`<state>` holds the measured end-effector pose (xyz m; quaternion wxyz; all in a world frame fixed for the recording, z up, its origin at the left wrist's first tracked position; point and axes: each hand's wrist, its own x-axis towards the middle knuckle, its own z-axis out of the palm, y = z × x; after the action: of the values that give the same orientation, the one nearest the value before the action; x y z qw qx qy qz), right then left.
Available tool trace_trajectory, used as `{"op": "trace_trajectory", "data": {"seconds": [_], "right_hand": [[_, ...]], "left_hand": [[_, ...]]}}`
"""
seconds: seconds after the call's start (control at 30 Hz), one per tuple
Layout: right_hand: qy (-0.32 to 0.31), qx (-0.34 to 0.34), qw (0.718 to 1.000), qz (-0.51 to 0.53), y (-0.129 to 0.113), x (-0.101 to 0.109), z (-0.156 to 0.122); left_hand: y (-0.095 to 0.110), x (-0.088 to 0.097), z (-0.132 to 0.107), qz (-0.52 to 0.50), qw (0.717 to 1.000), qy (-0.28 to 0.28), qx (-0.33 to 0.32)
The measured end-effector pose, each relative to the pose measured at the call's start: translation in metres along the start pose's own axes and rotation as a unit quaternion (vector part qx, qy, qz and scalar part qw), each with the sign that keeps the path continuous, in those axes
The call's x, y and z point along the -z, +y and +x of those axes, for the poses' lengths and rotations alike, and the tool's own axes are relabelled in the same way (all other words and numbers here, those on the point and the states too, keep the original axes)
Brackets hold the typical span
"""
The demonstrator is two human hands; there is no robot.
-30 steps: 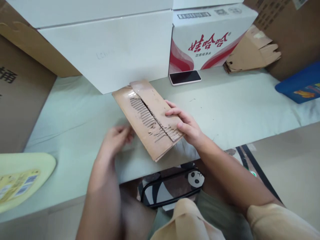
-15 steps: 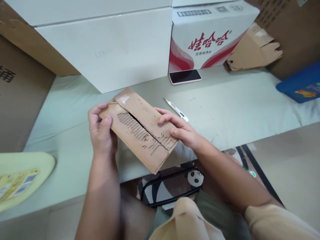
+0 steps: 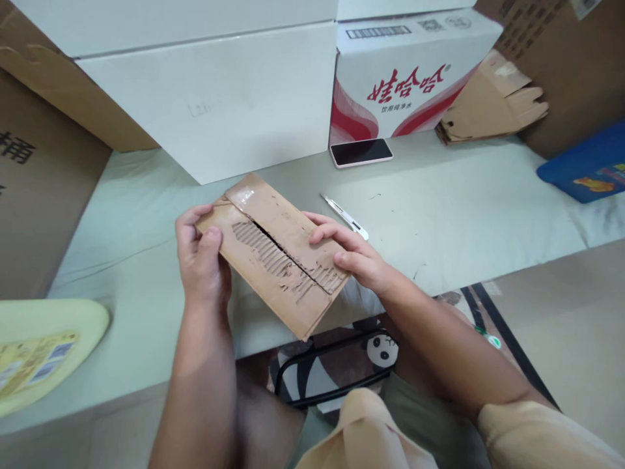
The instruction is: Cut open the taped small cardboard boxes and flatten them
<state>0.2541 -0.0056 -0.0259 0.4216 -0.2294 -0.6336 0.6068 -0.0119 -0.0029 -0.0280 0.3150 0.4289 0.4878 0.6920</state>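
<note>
A flattened brown cardboard box [image 3: 263,273] is held tilted between my two hands, over the front part of the green-covered surface [image 3: 420,202]. Its upper face has a long dark slit between two flaps, torn patches baring the corrugation, and a bit of clear tape at the far corner. My left hand [image 3: 202,251] grips the left corner, thumb on top. My right hand [image 3: 351,251] is closed on the right edge, with fingers over the upper face. Beyond the right hand lies a white utility knife [image 3: 345,217], touched by neither hand.
A phone [image 3: 361,153] lies before a white and red carton [image 3: 390,98]. Large white boxes [image 3: 219,104] stand at the back. Folded cardboard [image 3: 488,104] and a blue container [image 3: 586,169] are at right, a pale yellow container [image 3: 43,352] at left. Below is a panda-patterned item [image 3: 336,374].
The view has shifted very slightly. Both hands keep the same hold on the cardboard box, and nothing else has visibly moved.
</note>
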Motion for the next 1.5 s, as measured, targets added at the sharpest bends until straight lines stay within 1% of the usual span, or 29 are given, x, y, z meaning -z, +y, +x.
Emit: {"op": "trace_trajectory", "data": {"seconds": [0.17,0.27,0.3,0.33,0.37,0.4,0.43,0.47,0.5,0.53,0.57,0.6,0.63,0.67,0.7,0.77,0.83,0.87,0.93,0.97,1.03,1.1,1.17,1.23,1.3,1.37,1.4,1.5], "right_hand": [[0.002,-0.001,1.0,-0.009,0.001,-0.002,0.0],[0.009,0.012,1.0,0.013,0.006,-0.003,-0.001],[0.024,0.014,0.999,0.02,0.008,-0.002,-0.001],[0.053,0.01,0.998,0.01,0.01,0.001,0.0],[0.095,0.0,0.995,-0.024,0.012,0.005,0.001],[0.145,-0.016,0.986,-0.086,0.014,0.01,0.002],[0.197,-0.037,0.965,-0.172,0.016,0.016,0.003],[0.238,-0.064,0.931,-0.271,0.017,0.023,0.004],[0.262,-0.095,0.889,-0.364,0.018,0.03,0.004],[0.267,-0.132,0.846,-0.442,0.019,0.035,0.005],[0.254,-0.173,0.809,-0.501,0.019,0.04,0.006],[0.232,-0.215,0.779,-0.542,0.018,0.043,0.007],[0.207,-0.254,0.757,-0.565,0.017,0.044,0.008],[0.184,-0.287,0.743,-0.576,0.016,0.044,0.009],[0.168,-0.313,0.733,-0.58,0.014,0.043,0.011],[0.151,-0.346,0.724,-0.578,0.011,0.04,0.015],[0.152,-0.362,0.726,-0.566,0.007,0.037,0.02],[0.16,-0.361,0.732,-0.555,0.005,0.037,0.022],[0.192,-0.33,0.76,-0.526,-0.002,0.037,0.024],[0.213,-0.3,0.78,-0.506,-0.008,0.036,0.024],[0.251,-0.209,0.824,-0.462,-0.023,0.032,0.022],[0.261,-0.11,0.863,-0.419,-0.043,0.022,0.017],[0.23,-0.035,0.893,-0.386,-0.064,0.006,0.011],[0.171,0.007,0.917,-0.361,-0.081,-0.011,0.007],[0.103,0.042,0.933,-0.343,-0.091,-0.026,0.005],[0.051,0.072,0.937,-0.338,-0.094,-0.036,0.006],[0.034,0.076,0.937,-0.339,-0.093,-0.038,0.006],[0.018,0.048,0.936,-0.348,-0.089,-0.039,0.008]], "left_hand": [[0.0,0.001,0.0,0.003,1.0,-0.003,0.002],[0.001,-0.001,0.001,-0.005,1.0,0.004,0.0],[0.001,-0.001,0.001,-0.007,1.0,0.007,0.002],[0.002,-0.002,0.001,-0.008,1.0,0.009,0.006],[0.002,-0.002,0.001,-0.009,1.0,0.011,0.009],[0.002,-0.002,0.0,-0.009,1.0,0.011,0.013],[0.002,-0.002,0.0,-0.01,1.0,0.011,0.016],[0.002,-0.002,0.0,-0.012,1.0,0.011,0.018],[0.002,-0.002,0.0,-0.015,1.0,0.011,0.02],[0.002,-0.002,-0.001,-0.018,0.999,0.014,0.023],[0.002,-0.002,-0.001,-0.022,0.999,0.017,0.028],[0.002,-0.002,-0.001,-0.025,0.999,0.021,0.032],[0.002,-0.002,-0.001,-0.027,0.999,0.023,0.035],[0.003,-0.002,-0.001,-0.028,0.999,0.024,0.037],[0.003,-0.003,-0.001,-0.027,0.999,0.024,0.038],[0.003,-0.003,-0.001,-0.025,0.999,0.021,0.038],[0.003,-0.003,-0.001,-0.021,0.999,0.018,0.039],[0.003,-0.003,-0.002,-0.02,0.999,0.016,0.039],[0.002,-0.003,-0.003,-0.018,0.999,0.009,0.034],[0.001,-0.004,-0.004,-0.018,0.999,0.005,0.031],[0.0,-0.005,-0.006,-0.016,0.999,-0.003,0.028],[-0.002,-0.006,-0.008,-0.016,0.999,-0.011,0.029],[-0.002,-0.008,-0.01,-0.013,0.999,-0.02,0.027],[-0.001,-0.01,-0.012,-0.007,0.999,-0.032,0.027],[0.001,-0.012,-0.014,-0.008,0.998,-0.045,0.033],[0.003,-0.014,-0.016,-0.02,0.997,-0.051,0.046],[0.004,-0.015,-0.016,-0.029,0.997,-0.052,0.053],[0.006,-0.016,-0.017,-0.05,0.995,-0.045,0.078]]}}
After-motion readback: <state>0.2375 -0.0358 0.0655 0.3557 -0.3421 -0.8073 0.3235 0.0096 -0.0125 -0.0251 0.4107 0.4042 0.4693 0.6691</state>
